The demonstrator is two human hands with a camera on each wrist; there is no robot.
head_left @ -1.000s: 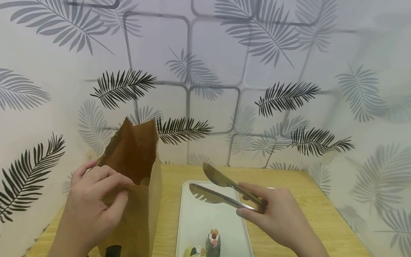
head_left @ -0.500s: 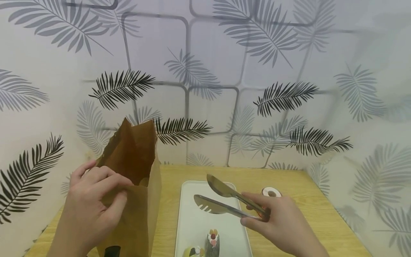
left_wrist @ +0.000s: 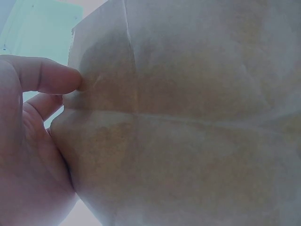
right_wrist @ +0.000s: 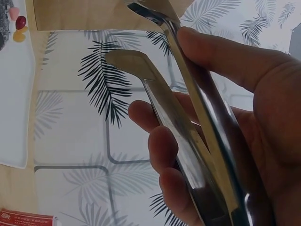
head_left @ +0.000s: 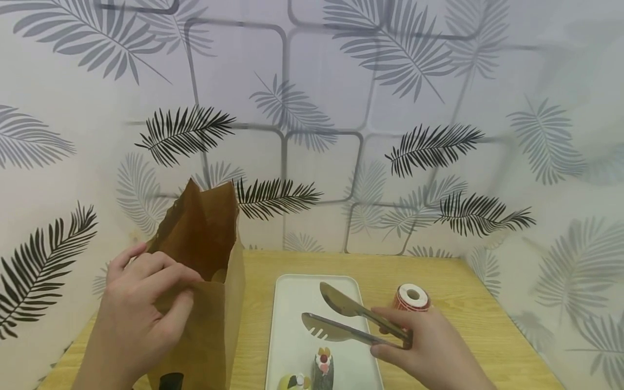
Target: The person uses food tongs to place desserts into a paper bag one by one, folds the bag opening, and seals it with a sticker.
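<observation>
Overhead, we noted the left hand [head_left: 131, 309] pinching the near rim of an upright brown paper bag [head_left: 207, 281], thumb outside and fingers curled over the edge; the left wrist view confirmed the thumb [left_wrist: 51, 75] pressed against the paper. We recorded the bag standing open at the left of a wooden table [head_left: 468, 303], just beside a white rectangular tray [head_left: 297, 325]. The right hand [head_left: 429, 346] grasped metal serving tongs [head_left: 348, 319] near their hinge end, fingers wrapped round both arms; the two blades stood apart, hovering over the tray's middle. In the right wrist view the fingers [right_wrist: 164, 150] curled round the tongs' lower arm. Two small decorated pastries [head_left: 317, 374] lay at the tray's near end. A red-and-white tape roll [head_left: 412, 298] stood on the table just right of the tray, near the right hand.
</observation>
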